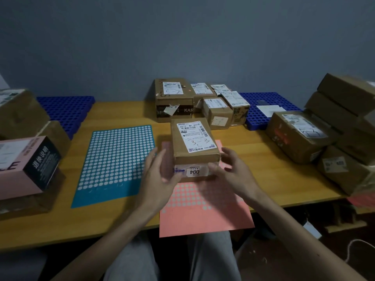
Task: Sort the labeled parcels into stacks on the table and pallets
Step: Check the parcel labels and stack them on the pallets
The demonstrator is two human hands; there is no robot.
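Grey-blue wall backs your wooden worktop (253,157), with cartons heaped at both edges. At frame centre, on the pink dotted sheet (203,220), the 3-3 parcel (192,142) sits atop the 004 parcel (188,173). Your left grip (160,171) lies flat-fingered against the stack's left side. Your right grip (231,169) touches its lower right corner; I cannot tell whether it is clamped. The cardboard looks stiff and probably light, so take it by opposite side walls.

You face a plain grey-blue wall (182,37) from 10 to 2 o'clock. Orange wooden tabletop (269,171) butts against it. Light is dim. Dark floor (294,264) at 5 o'clock, with a white cable (352,243) on it.
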